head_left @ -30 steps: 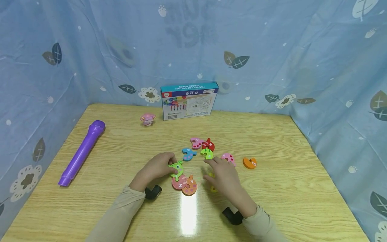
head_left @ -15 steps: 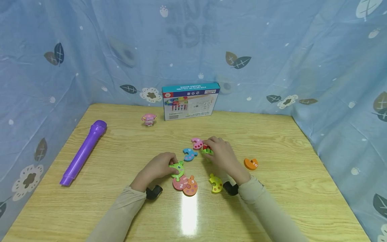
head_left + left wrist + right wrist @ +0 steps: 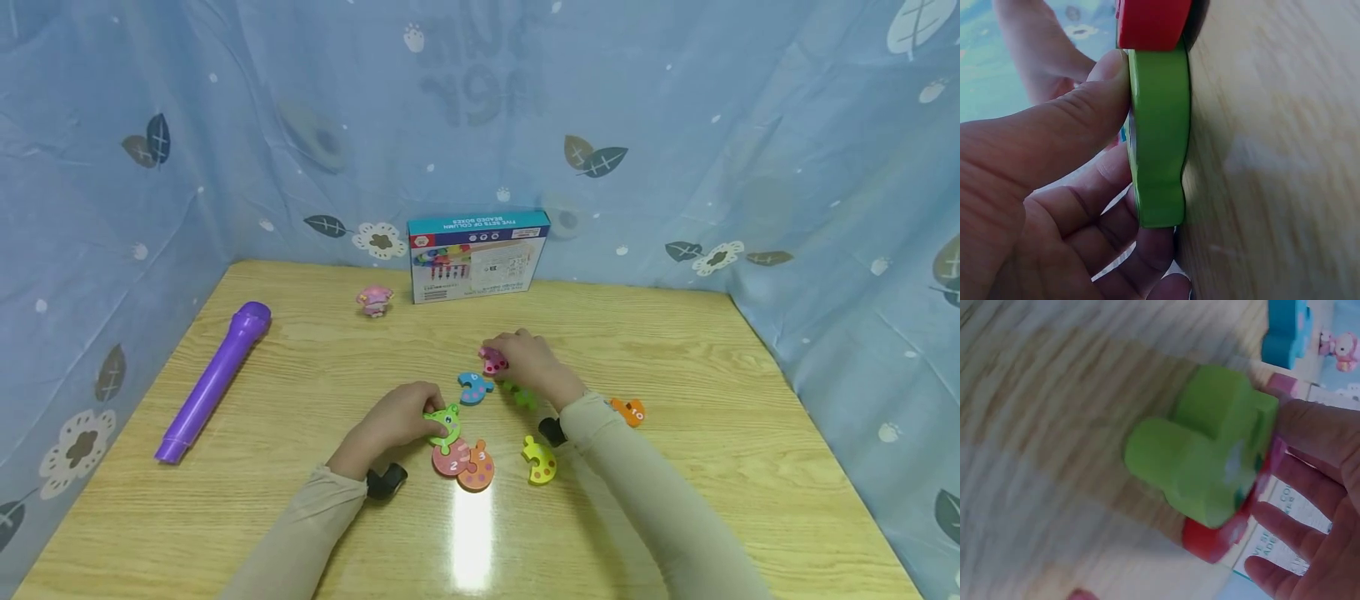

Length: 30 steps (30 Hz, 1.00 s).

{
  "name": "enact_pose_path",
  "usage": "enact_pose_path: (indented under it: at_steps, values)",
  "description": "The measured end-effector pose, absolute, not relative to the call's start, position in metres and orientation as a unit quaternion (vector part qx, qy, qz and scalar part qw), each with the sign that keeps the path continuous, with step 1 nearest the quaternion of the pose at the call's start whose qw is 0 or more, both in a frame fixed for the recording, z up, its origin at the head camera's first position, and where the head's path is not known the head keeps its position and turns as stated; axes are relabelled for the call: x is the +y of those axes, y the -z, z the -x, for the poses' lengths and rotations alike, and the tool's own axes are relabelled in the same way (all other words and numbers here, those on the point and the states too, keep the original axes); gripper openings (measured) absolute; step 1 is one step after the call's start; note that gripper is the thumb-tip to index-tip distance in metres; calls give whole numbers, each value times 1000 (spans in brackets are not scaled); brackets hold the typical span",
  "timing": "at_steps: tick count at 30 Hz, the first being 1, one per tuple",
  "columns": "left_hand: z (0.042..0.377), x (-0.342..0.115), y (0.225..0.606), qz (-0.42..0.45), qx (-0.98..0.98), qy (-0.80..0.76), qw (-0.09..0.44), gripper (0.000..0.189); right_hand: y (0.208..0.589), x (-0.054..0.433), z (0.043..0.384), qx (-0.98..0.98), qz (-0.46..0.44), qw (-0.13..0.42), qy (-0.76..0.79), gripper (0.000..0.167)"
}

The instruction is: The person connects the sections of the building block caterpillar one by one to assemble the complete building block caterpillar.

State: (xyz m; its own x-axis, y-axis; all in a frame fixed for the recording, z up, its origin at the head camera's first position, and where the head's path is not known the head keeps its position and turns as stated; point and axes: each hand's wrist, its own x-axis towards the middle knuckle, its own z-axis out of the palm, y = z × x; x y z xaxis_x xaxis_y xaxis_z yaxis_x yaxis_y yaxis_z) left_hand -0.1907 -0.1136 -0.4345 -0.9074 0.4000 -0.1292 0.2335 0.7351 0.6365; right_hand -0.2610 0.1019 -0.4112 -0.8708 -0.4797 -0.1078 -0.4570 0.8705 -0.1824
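Seemingly partway: green head (image 3: 450, 421), red 2 (image 3: 446, 461) and orange 3 (image 3: 477, 472) joined on table (image 3: 315, 333) | left hand (image 3: 401, 414) grips head; right hand (image 3: 527, 358) touches pink piece (image 3: 492, 364), grip unclear | yellow piece (image 3: 542, 463), blue piece (image 3: 475, 391), orange 10 (image 3: 632, 413) unjoined

Arms (image 3: 651, 483) extended forward, left fingers (image 3: 1102, 242) pinching, right fingers (image 3: 1291, 530) bent

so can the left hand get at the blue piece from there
Probably yes: the blue piece lies uncovered beyond the left hand, though that hand would likely need to release the green head piece first.
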Motion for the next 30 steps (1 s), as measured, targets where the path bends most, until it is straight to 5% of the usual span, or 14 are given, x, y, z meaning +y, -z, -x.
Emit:
enact_pose_path:
  at_steps: [8, 17, 30]
  values:
    - [192, -113, 436, -176, 923, -319, 126, 27, 410, 102, 260, 964, 252, 45, 76, 46]
    - [193, -114, 433, -177, 924, -314, 127, 28, 390, 108, 217, 925, 363, 43, 107, 45]
    - [193, -115, 436, -178, 923, -317, 129, 27, 411, 110, 178, 891, 439, 47, 104, 41]
